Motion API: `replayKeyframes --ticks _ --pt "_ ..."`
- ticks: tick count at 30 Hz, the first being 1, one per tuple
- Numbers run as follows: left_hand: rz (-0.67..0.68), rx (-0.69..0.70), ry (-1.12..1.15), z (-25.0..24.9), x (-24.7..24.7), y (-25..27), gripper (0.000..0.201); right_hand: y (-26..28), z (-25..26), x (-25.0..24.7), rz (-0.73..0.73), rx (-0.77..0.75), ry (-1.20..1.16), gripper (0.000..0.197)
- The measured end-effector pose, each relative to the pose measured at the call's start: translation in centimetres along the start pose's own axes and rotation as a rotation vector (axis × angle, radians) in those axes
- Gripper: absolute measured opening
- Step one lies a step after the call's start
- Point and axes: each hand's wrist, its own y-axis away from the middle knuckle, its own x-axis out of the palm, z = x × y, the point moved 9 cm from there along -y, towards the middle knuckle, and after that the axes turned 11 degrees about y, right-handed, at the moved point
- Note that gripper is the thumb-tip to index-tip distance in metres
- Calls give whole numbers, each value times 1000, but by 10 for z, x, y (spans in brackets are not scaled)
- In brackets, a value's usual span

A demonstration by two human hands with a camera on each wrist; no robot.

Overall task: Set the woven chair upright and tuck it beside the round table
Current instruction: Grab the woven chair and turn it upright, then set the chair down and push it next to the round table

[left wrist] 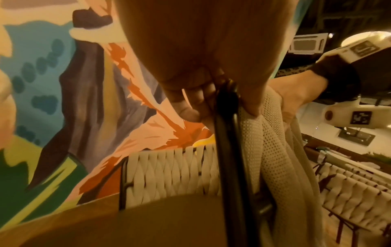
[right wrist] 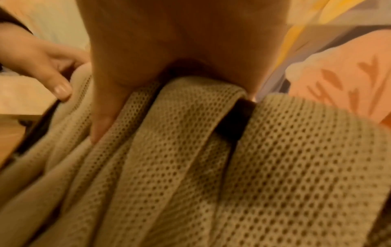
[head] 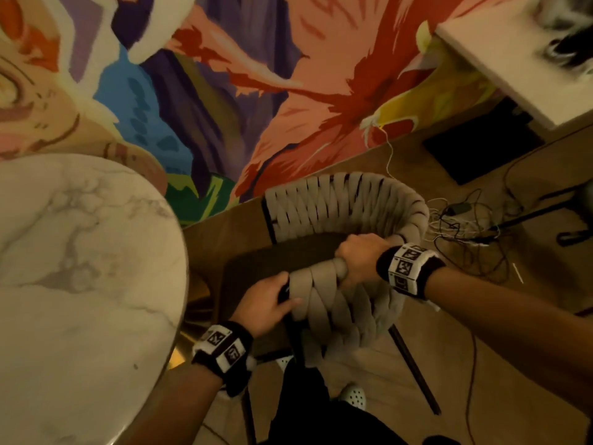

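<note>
The woven chair (head: 340, 207) stands upright on the wooden floor just right of the round marble table (head: 80, 268). It has a beige webbing back, a black metal frame and a dark seat. My left hand (head: 266, 303) grips the black end post of the near rim, as the left wrist view shows, with fingers (left wrist: 190, 103) curled round the black post (left wrist: 228, 133). My right hand (head: 359, 261) grips the webbing-wrapped top rim a little further along. In the right wrist view the thumb (right wrist: 103, 103) presses into the mesh webbing (right wrist: 211, 167).
A colourful painted wall (head: 256, 75) rises behind the chair. Tangled cables (head: 465, 226) lie on the floor to the right, near a black base (head: 481, 146) under a white square table (head: 513, 53). A second woven chair (left wrist: 349, 192) shows in the left wrist view. My shoes (head: 353, 396) stand below the chair.
</note>
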Motion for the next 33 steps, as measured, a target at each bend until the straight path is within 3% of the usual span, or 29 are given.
replayKeyframes --ticks 3,9,13,16,20,23,27,31,32,33 --pt "-11 -1 -32 -9 11 16 39 21 9 29 -82 29 -3 54" --pt "112 -190 -119 19 108 50 17 38 49 154 102 43 -151 47" --pt "255 -327 -138 68 189 91 21 44 93 245 199 -40 -174 53" --pt "173 -432 -35 73 215 132 23 40 119 319 170 -74 -308 44" --pt "178 -619 82 82 234 179 25 70 128 335 271 -142 -358 38" --pt "178 -742 166 104 244 203 20 80 114 349 252 -107 -470 30" --pt "55 -855 285 124 240 224 16 114 74 342 149 36 -737 23" --pt "39 -890 376 120 243 228 23 153 -14 380 77 383 -1016 6" --pt "38 -901 395 119 242 229 24 166 -33 395 103 510 -1108 8" --pt "39 -908 414 118 242 228 23 176 -48 408 118 619 -1220 23"
